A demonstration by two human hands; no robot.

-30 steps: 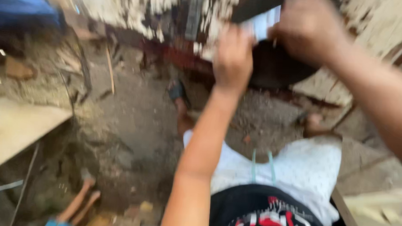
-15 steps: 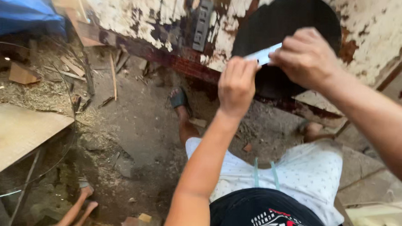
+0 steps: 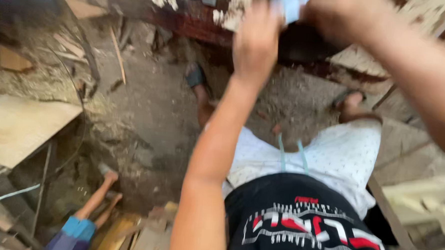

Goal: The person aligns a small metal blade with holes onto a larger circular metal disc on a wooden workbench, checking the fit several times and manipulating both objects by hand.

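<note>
Up at the top edge of the view, a small pale blue-white sheet [image 3: 291, 3] is held between both hands against a dark rounded piece [image 3: 306, 43] that leans on a wall of peeling white paint [image 3: 227, 12]. The picture is blurred there, so what the sheet is cannot be told. The left hand [image 3: 256, 41] reaches up with its back to the camera and its fingers [image 3: 260, 11] curled against the sheet's left edge; whether they pinch it or only press on it cannot be told. The right hand [image 3: 332, 17] comes in from the upper right, its fingers closed over the sheet's right side, the forearm crossing the corner of the view.

Below the hands, the person's white dotted shorts [image 3: 331, 159] and black printed shirt [image 3: 318, 224] fill the lower middle. One sandalled foot [image 3: 197, 81] stands on the dirt floor [image 3: 148, 117] to the left, the other foot [image 3: 351, 103] to the right.

Further left, a flat plywood board [image 3: 17, 126] lies among scraps and thin sticks. Near the bottom left corner, a tool with wooden handles [image 3: 96, 202] and a blue part rests in the rubble.
</note>
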